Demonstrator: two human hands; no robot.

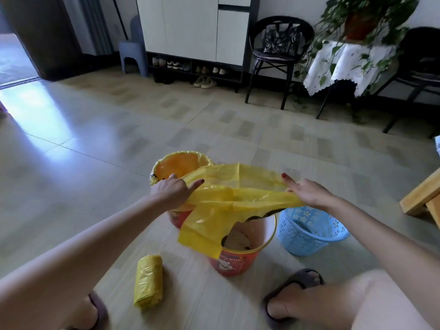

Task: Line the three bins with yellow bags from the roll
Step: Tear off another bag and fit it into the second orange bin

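Both hands stretch a loose yellow bag [228, 201] in the air above the near red bin [238, 263]. My left hand [171, 190] grips the bag's left edge, and my right hand [307, 191] grips its right edge. The bag's lower flap hangs over that bin's left rim. Behind it stands a second red bin [181, 167], lined with a yellow bag folded over its rim. A blue perforated basket [309, 232] sits to the right, with no yellow bag visible in it. The yellow roll of bags [148, 281] lies on the floor at the lower left.
My two feet in dark slippers [295, 294] frame the near floor. A wooden stool [423, 198] stands at the right edge. Further back are a shoe cabinet [195, 32], a black chair [278, 51] and a plant table with a white cloth [345, 63].
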